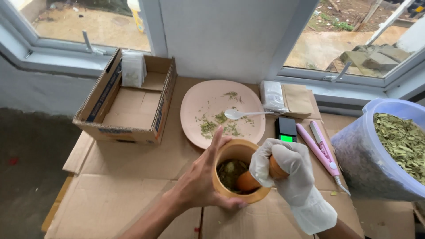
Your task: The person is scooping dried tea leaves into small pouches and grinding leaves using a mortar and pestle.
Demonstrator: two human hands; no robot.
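You have one wooden mortar [239,170] as your landmark, one pestle [256,177] inside it, one pink plate [221,113] behind it, one white spoon [241,114] there, one cardboard box [128,102] behind-left, one leaf tub [376,150] right, two hands on it.

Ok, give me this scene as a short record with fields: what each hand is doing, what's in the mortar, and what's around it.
left hand: bare left hand grips the outside of the wooden mortar
right hand: gloved right hand holds the wooden pestle, its tip down in the mortar
mortar contents: crushed green leaves
behind the mortar: pink plate with leaf bits and a white spoon
right side: plastic tub of dried leaves, pink tool, small scale
left side: open cardboard box
surface: flattened cardboard
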